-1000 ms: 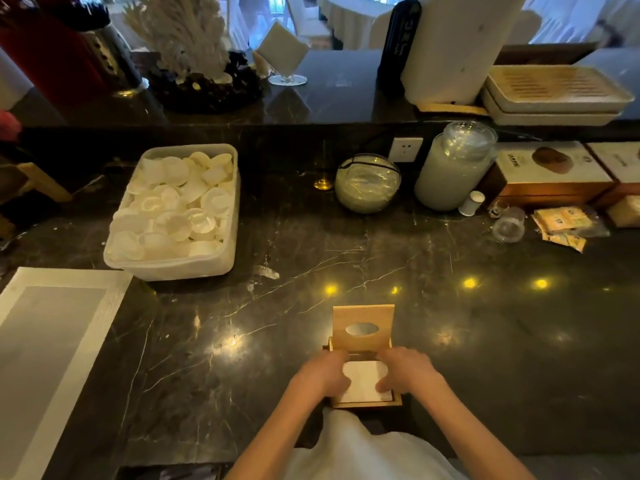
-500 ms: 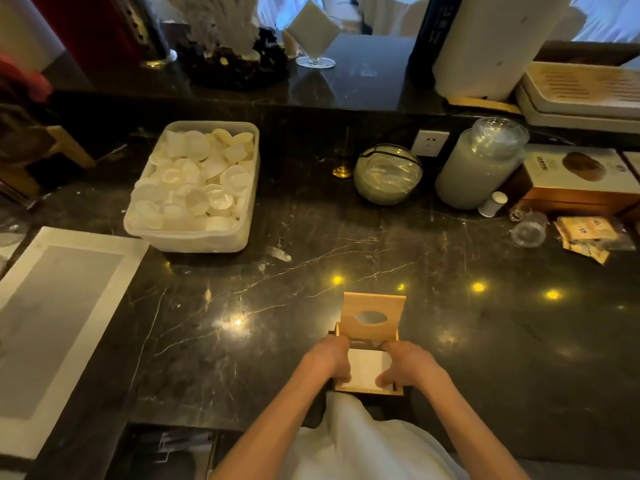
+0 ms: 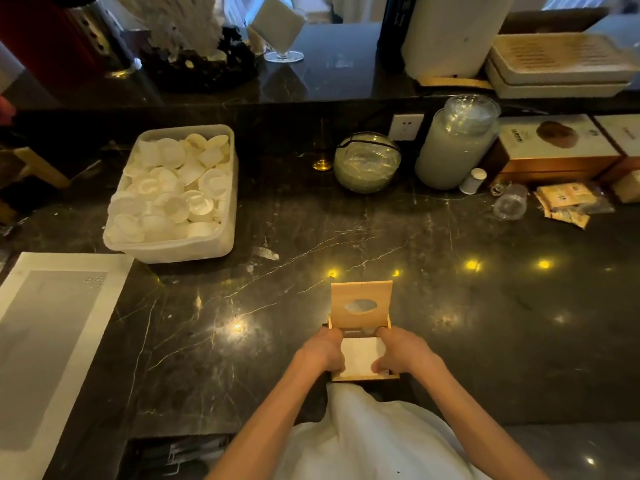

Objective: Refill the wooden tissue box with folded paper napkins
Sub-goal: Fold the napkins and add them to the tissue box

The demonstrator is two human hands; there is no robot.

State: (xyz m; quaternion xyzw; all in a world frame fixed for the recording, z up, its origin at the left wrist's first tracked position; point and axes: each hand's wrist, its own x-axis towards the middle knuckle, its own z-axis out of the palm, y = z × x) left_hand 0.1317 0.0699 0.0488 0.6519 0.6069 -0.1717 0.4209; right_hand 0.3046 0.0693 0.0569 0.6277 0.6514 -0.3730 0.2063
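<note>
In the head view, the wooden tissue box (image 3: 363,355) is placed at the near edge of the table (image 3: 277,306), its lid (image 3: 361,304) raised behind it so the inside is reachable. The folded napkins (image 3: 361,356) lie inside the box. The left hand (image 3: 323,353) and right hand (image 3: 401,351) are pressed on the stack from both sides, probably to seat it evenly.

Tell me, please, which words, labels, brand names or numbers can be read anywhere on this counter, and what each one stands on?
None can be read with confidence.
Tan-topped carton: a short dark line of print, too blurred.
Yellow sachets: small dark marks, too small.
Dark upright object on the upper ledge: pale characters, blurred.
Wooden tissue box and napkins: no text.
</note>
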